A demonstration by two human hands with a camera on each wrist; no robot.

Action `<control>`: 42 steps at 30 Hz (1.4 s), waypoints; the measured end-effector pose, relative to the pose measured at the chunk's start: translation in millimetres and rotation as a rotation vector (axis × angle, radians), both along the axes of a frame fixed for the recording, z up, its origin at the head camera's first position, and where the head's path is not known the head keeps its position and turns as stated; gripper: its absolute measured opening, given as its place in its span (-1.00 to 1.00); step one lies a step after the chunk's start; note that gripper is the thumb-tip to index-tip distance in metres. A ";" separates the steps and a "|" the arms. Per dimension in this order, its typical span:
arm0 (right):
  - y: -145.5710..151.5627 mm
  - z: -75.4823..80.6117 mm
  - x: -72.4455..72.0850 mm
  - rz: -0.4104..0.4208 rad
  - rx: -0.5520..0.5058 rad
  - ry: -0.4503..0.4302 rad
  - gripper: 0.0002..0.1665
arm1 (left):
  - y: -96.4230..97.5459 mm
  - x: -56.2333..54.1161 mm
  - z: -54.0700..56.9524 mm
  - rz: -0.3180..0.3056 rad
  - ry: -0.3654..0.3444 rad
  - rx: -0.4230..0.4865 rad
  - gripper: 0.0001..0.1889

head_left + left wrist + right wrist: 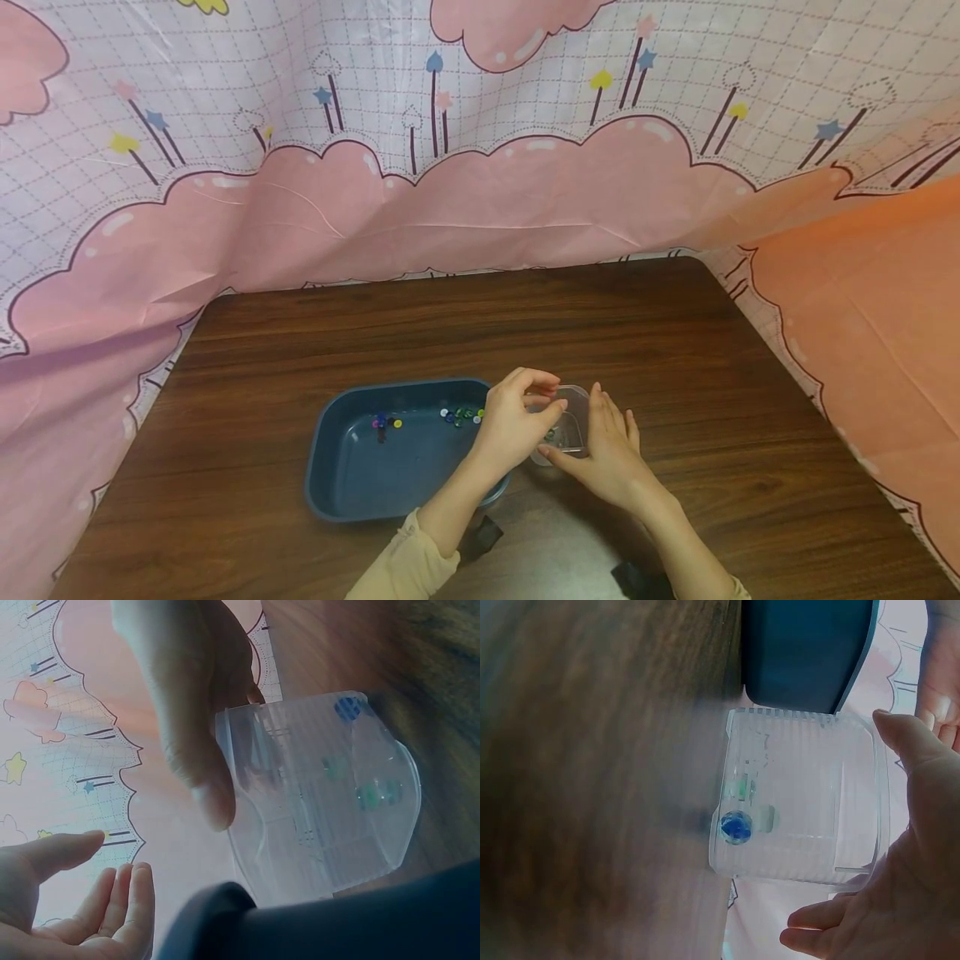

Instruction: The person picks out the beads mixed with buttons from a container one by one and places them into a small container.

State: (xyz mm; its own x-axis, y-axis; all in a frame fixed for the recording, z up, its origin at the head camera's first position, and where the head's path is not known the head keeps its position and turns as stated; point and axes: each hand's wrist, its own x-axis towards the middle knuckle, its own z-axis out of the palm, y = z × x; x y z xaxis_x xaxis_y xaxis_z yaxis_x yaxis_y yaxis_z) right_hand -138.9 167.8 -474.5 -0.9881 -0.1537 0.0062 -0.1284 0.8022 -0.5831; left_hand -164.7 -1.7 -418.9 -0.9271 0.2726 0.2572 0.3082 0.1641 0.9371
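A small clear plastic container (576, 408) stands on the table, with a few small shiny pieces at its bottom, including a round blue piece (736, 827) and green ones. Above its left side is my left hand (513, 429), bent at the fingers, thumb apart from them. Nothing shows between them in the left wrist view. My right hand (609, 457) flanks the container, thumb at the front rim and mostly straight fingers spread along the right side. Close by on the left is a dark blue tub (390, 479) with small coloured pieces (459, 417) scattered in it.
More small pieces (382, 423) lie at the tub's left. The wooden table (450, 325) runs back to a patterned pink and white curtain (480, 200), which also hangs along both sides. A black block (487, 533) is near the left forearm.
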 end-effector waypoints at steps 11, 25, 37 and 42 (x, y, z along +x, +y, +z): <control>0.2 -0.4 0.7 0.005 -0.011 -0.005 0.44 | -2.4 3.2 0.6 -0.011 0.005 0.003 -0.76; -0.2 -0.2 0.3 0.000 -0.005 -0.007 0.45 | -4.6 5.4 -2.2 -0.007 0.011 0.002 -0.77; -0.6 1.1 0.1 -0.006 0.002 -0.012 0.46 | -12.0 9.2 0.6 -0.002 0.016 -0.026 -0.75; -0.1 1.3 0.3 -0.002 -0.008 -0.022 0.47 | -16.1 11.2 2.3 -0.004 0.047 -0.023 -0.74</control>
